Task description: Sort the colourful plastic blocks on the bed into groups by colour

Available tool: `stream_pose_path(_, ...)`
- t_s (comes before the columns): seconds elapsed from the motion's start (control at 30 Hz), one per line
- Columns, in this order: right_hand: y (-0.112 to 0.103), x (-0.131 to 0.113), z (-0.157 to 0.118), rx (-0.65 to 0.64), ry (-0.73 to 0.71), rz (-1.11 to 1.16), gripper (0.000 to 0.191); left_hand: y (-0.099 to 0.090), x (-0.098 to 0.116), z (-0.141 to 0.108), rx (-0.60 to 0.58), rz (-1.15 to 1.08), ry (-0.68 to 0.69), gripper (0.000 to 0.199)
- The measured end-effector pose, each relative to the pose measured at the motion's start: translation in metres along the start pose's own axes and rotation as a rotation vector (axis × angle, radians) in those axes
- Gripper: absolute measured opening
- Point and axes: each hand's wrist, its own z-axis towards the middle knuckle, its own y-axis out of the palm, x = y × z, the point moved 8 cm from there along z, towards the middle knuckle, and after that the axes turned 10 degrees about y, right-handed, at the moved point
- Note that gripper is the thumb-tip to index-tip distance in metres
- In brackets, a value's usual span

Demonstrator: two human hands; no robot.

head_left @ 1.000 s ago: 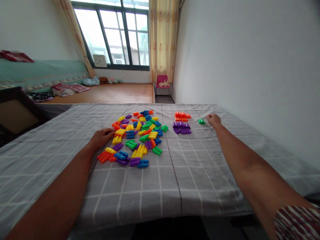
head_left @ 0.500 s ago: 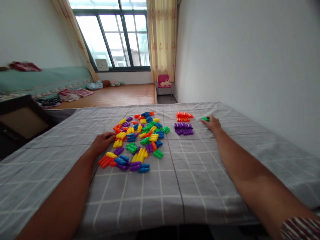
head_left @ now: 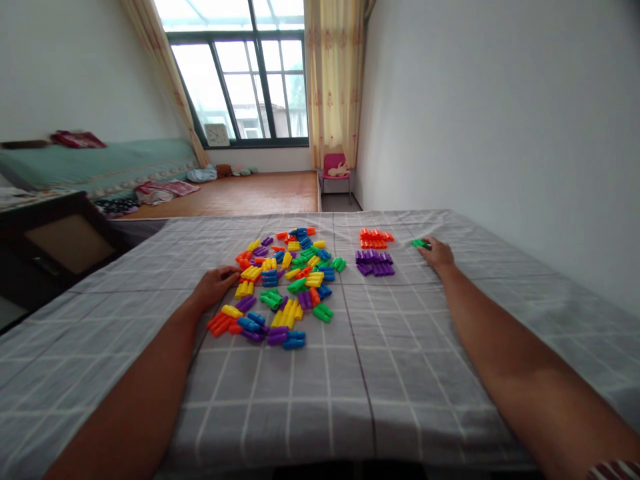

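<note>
My right hand has its fingers closed on a green piece at the cloth, right of an orange group and a purple group laid in rows. My left hand rests at the left edge of a mixed pile; its fingertips are together beside orange and yellow pieces, and what they grip, if anything, is hidden. Blue, green, purple, orange and yellow pieces lie jumbled in the pile, with several yellow ones side by side near its front.
A grey checked cloth covers the table. Beyond it are a wooden platform, a pink chair and a window. A dark cabinet stands at the left, and a white wall runs along the right.
The whole view has shifted a little, so everything appears slightly further right and lower. My right hand is still at the green piece; my left hand stays by the pile.
</note>
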Motion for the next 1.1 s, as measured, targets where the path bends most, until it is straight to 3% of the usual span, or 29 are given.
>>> stream_pose_path(0.2,-0.009,-0.002,-0.007,0.011,0.042,-0.018,0.030,0.000,0.000,0.000,0.002,-0.012,0.006,0.057)
stream_pose_path(0.63,0.008,0.020,0.008,0.013,0.055,-0.062,0.039,0.003,-0.002,-0.001,-0.007,0.018,0.019,0.053)
stream_pose_path(0.77,-0.003,0.015,0.009,0.083,0.081,-0.007,0.047,0.003,0.003,-0.001,0.000,0.028,0.049,0.049)
stream_pose_path(0.83,-0.018,-0.005,0.006,0.146,0.019,0.034,0.045,0.004,0.004,-0.002,0.002,0.030,0.054,0.047)
stream_pose_path(0.93,-0.038,-0.060,-0.015,0.174,-0.127,0.130,0.040,0.006,0.002,-0.001,0.018,0.034,0.068,0.041)
stream_pose_path(1.03,-0.037,-0.143,-0.061,0.018,-0.345,0.209,0.037,0.008,0.001,0.000,0.037,0.014,0.086,0.036)
stream_pose_path(1.1,-0.024,-0.207,-0.107,-0.151,-0.597,0.206,0.033,0.009,0.002,0.000,0.045,-0.010,0.093,0.035)
